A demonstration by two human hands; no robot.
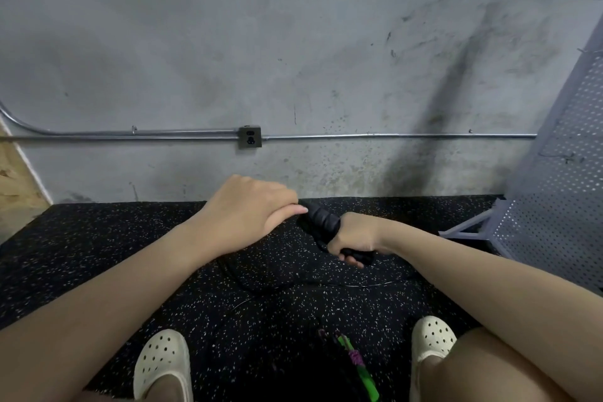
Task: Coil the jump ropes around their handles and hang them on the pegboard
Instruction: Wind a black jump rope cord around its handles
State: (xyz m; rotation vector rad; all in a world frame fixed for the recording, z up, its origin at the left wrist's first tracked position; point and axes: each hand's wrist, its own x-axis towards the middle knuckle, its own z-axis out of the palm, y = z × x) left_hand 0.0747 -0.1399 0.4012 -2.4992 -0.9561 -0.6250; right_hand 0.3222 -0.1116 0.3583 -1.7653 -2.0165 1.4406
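Observation:
My right hand [354, 235] grips the black jump rope handles [323, 222], which carry several turns of black cord at their upper end. My left hand [251, 206] is at the top end of the handles with curled fingers, pinching the cord there. The loose black rope [261, 285] trails in a loop on the speckled floor below the hands. A second jump rope with green handles and a purple cord [359, 365] lies on the floor between my feet. The grey pegboard [561, 173] stands at the right edge.
A grey concrete wall with a metal conduit [130, 134] and an outlet box [249, 136] faces me. The pegboard's frame foot [466, 228] rests on the black speckled rubber floor [114, 238]. My white clogs [163, 365] stand at the bottom.

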